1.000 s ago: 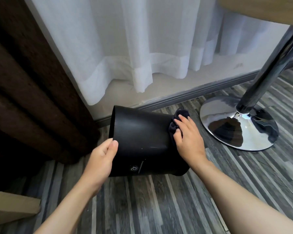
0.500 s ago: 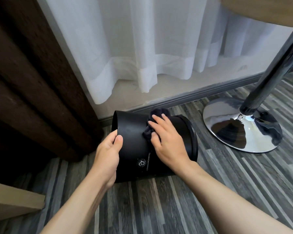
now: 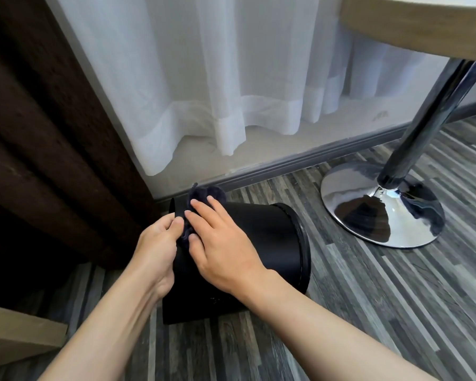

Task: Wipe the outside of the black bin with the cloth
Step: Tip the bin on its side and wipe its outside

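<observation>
On the striped grey floor (image 3: 368,312), just in front of the skirting board and white curtain (image 3: 204,92): black bin (image 3: 272,243) on its side, one round end toward the chrome base (image 3: 382,204) of the desk (image 3: 412,26), the other toward the brown curtain (image 3: 39,133). Left hand (image 3: 155,248) at the bin's left rim, fingers curled around it. Right hand (image 3: 220,243) flat on the upper wall, fingers spread, pressing the dark cloth (image 3: 201,196) near that same left rim, beside the left hand.
</observation>
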